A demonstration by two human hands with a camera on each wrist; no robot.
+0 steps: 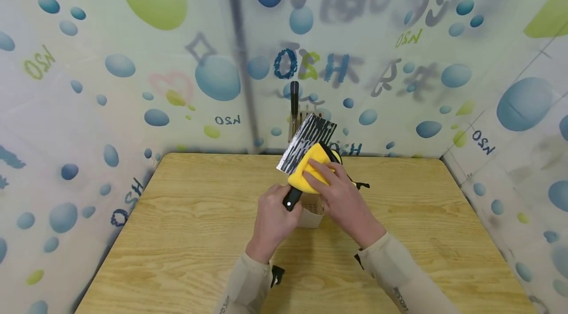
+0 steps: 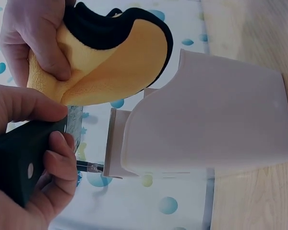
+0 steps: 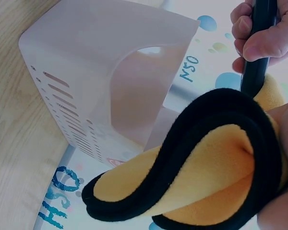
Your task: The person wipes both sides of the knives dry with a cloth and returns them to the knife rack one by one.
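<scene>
Over the counter (image 1: 177,225), the cleaver (image 1: 307,144) is being gripped by the left hand (image 1: 276,215), and the yellow cloth (image 1: 303,182) is being pinched against it by the right hand (image 1: 345,198). Wiping is seemingly being done, not yet finished.

The cloth (image 2: 125,62) is yellow with black edging. Left of the cloth, the broad knife (image 1: 305,144) shows a silvery blade striped with black; its black handle (image 1: 290,199) bears a pale rivet. Beneath the cloth, the container (image 2: 211,112) is off-white. Beyond the cloth, the wall (image 1: 90,87) is whitish with blue and lime-green ovals, blue and green lettering and grey marks. Around the cloth, the table (image 1: 186,215) is yellow-brown wood grain. Nearer than the cloth, the sleeves (image 1: 397,264) are beige with dark lettering
</scene>
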